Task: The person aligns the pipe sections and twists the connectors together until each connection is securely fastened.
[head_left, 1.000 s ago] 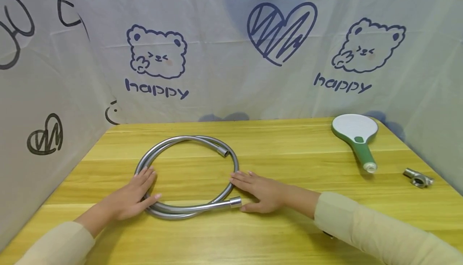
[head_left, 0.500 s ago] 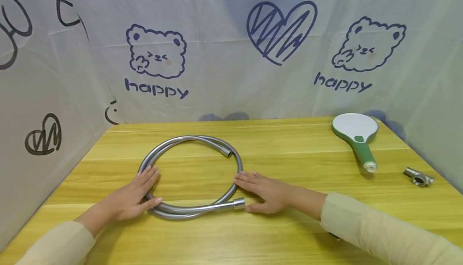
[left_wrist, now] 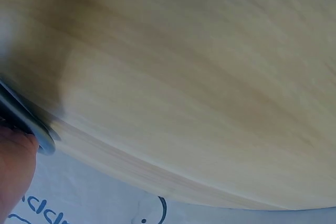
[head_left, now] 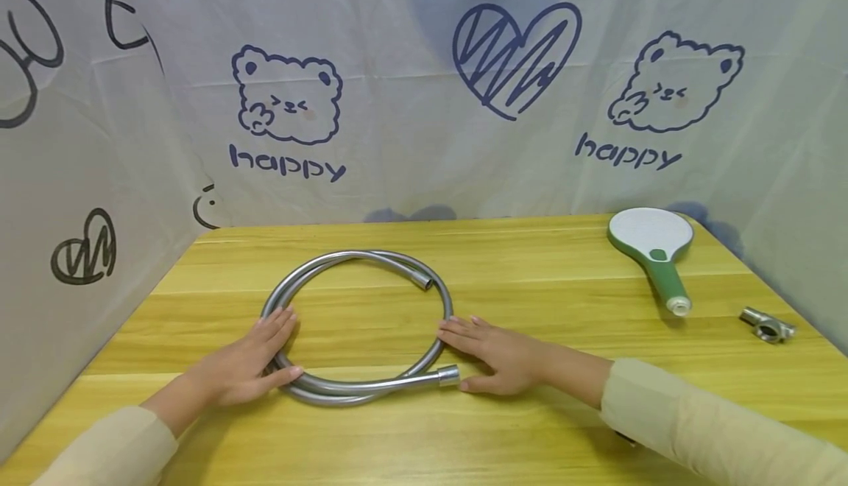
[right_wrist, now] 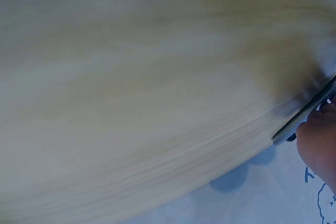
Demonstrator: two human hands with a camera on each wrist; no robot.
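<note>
A silver shower hose [head_left: 358, 388] lies coiled in a loop on the wooden table [head_left: 371, 442], with one metal end [head_left: 448, 375] at the front right and the other end [head_left: 422, 280] inside the loop at the back. My left hand [head_left: 248, 361] rests on the loop's left side, fingers straight and thumb along the front curve. On the right side, my right hand [head_left: 500, 357] touches the loop with extended fingertips, its thumb beside the front metal end. Both wrist views catch just a bit of each hand and the hose [left_wrist: 23, 119] at the edge.
At the back right lies a green and white shower head [head_left: 652, 239]. A small metal bracket-like fitting [head_left: 767, 325] sits near the table's right edge. White cloth [head_left: 411, 140] with drawings encloses the back and sides. A small dark object [head_left: 625, 438] shows under the right sleeve.
The coiled hose has slid a little to the right across the table, and both hands have shifted right with it. The shower head and metal fitting have stayed put.
</note>
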